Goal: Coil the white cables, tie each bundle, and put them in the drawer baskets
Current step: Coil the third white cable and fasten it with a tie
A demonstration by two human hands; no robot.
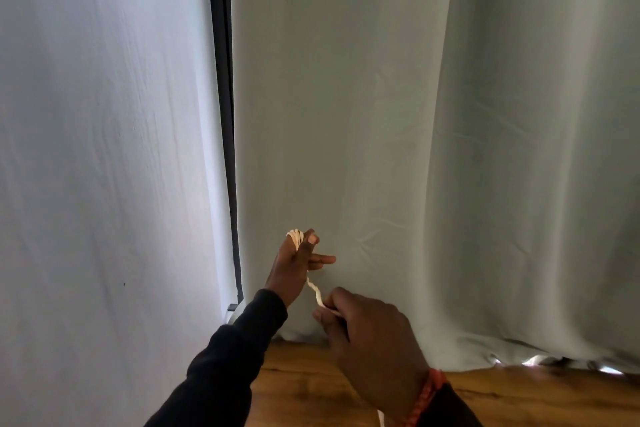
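Observation:
My left hand (294, 262) is raised in front of a curtain, with several turns of white cable (296, 236) wound round its upper fingers and the thumb pressed against the coil. A short stretch of the white cable runs down and right to my right hand (367, 333), which pinches it between thumb and fingers. The cable's loose end shows again below my right wrist at the bottom edge. No drawer or basket is in view.
A pale green curtain (415, 149) hangs straight ahead down to a wooden floor (304, 381). A white fabric panel (104, 149) fills the left side, with a dark vertical frame (221, 80) between the two. An orange bracelet (427, 395) sits on my right wrist.

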